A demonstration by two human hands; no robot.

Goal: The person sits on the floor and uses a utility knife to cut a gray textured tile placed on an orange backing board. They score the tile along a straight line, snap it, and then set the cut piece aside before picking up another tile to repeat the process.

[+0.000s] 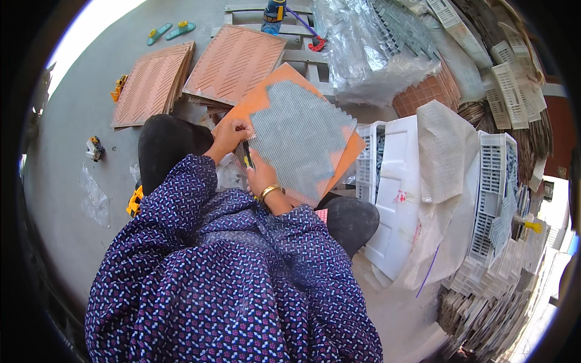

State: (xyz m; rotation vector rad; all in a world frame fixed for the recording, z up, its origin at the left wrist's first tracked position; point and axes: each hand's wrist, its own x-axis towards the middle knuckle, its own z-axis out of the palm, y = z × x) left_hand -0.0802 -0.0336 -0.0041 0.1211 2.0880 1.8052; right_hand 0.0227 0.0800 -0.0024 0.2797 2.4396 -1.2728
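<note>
A grey sheet (296, 136) with a toothed edge and a fine mesh over it lies on an orange board (281, 75), across my lap. My left hand (230, 135) is closed at the sheet's left corner, its fingertips pinching the edge of the thin mesh. Just below it, my right hand (261, 174), with a gold bangle at the wrist, grips a black-and-yellow utility knife (247, 156). The blade end points up toward the left hand; whether it touches the mesh I cannot tell.
Stacks of patterned pinkish panels (236, 63) lie ahead, near a slatted pallet (305, 56) with a blue bottle (273, 18). To the right stand a white panel (393, 187) and plastic crates (489, 181). Toy vehicles (95, 148) and slippers (180, 30) sit on the floor at left.
</note>
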